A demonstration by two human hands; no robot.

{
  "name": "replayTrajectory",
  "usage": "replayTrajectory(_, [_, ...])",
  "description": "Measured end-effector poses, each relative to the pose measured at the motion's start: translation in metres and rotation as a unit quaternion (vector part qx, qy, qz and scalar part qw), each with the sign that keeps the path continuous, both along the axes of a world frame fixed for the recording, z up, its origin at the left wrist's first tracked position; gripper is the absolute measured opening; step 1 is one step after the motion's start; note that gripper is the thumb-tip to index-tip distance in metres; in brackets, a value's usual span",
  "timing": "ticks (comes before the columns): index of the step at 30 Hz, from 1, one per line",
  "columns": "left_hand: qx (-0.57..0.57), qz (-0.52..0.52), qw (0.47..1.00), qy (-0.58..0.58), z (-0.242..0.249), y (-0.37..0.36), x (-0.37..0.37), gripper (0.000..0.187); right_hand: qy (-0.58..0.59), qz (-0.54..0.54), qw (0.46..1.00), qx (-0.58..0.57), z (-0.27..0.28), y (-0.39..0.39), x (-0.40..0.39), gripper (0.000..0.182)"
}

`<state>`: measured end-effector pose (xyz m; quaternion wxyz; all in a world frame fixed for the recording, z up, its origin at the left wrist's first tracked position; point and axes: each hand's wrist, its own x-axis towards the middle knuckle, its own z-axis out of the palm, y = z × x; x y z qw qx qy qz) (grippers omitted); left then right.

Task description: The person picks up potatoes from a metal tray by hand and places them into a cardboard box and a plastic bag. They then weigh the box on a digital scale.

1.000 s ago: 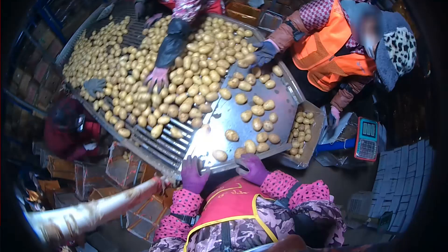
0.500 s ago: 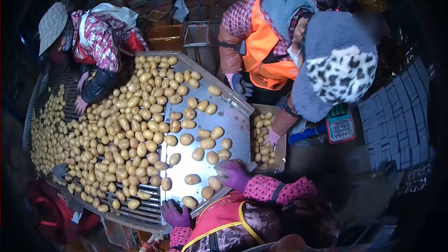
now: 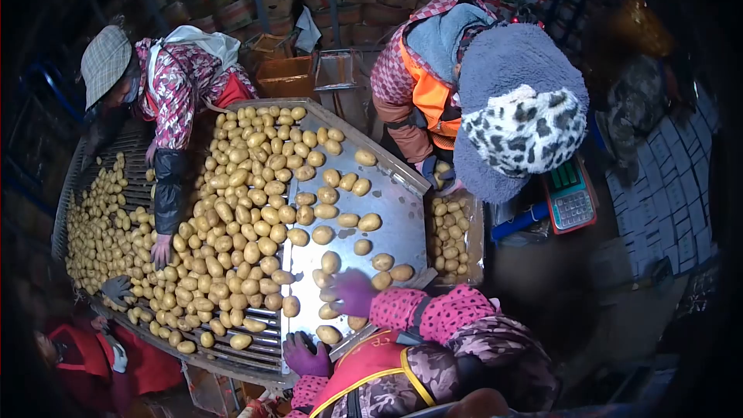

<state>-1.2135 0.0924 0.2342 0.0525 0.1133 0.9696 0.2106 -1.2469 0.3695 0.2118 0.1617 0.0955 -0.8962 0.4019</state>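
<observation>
A big sorting table (image 3: 370, 198) fills the left and the middle of the scene, with dark slats on the left and a smooth metal plate (image 3: 308, 254) on the right. The potatoes (image 3: 232, 224) lie in a thick layer over the slats and reach onto the plate, where they lie more loosely toward the right. At the far right, a person in a grey furry cap (image 3: 518, 101) bends over a cardboard box (image 3: 477, 244), which holds more potatoes beside the table. At the far left, a person in a checked hat (image 3: 107, 64) stretches one arm above the potatoes, and that hand (image 3: 162, 251) touches them. At the near left is a person in red (image 3: 147, 364). To the right of the box are a red scale (image 3: 573, 209) and a blue roll (image 3: 520, 222). At the near side, the right hand (image 3: 354, 294), in a purple glove, is over the plate, close beside several potatoes; it is blurred, so I cannot tell if its fingers are spread or together. The left hand (image 3: 306, 354), also in purple, rests at the near edge, its fingers slightly spread.
</observation>
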Motion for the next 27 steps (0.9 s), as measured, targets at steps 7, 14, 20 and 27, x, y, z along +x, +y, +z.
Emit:
replayTrajectory(7, [0.037, -0.070, 0.997, 0.022, -0.013, -0.016, -0.008, 0.074, -0.212, 0.057, 0.970, -0.104, 0.043, -0.023, 0.048, 0.033])
replayTrajectory(14, [0.027, -0.045, 0.998, 0.032, -0.005, -0.012, -0.003, 0.067, -0.204, -0.160, 0.941, -0.218, 0.055, -0.015, 0.119, 0.028])
replayTrajectory(20, [0.010, -0.010, 1.000, 0.012, -0.019, -0.013, -0.002, 0.067, -0.191, -0.125, 0.941, -0.251, 0.028, -0.014, 0.126, 0.031])
replayTrajectory(27, [-0.038, 0.042, 0.997, 0.048, -0.041, -0.013, -0.005, 0.061, -0.264, -0.042, 0.928, -0.259, 0.022, 0.024, 0.121, 0.029])
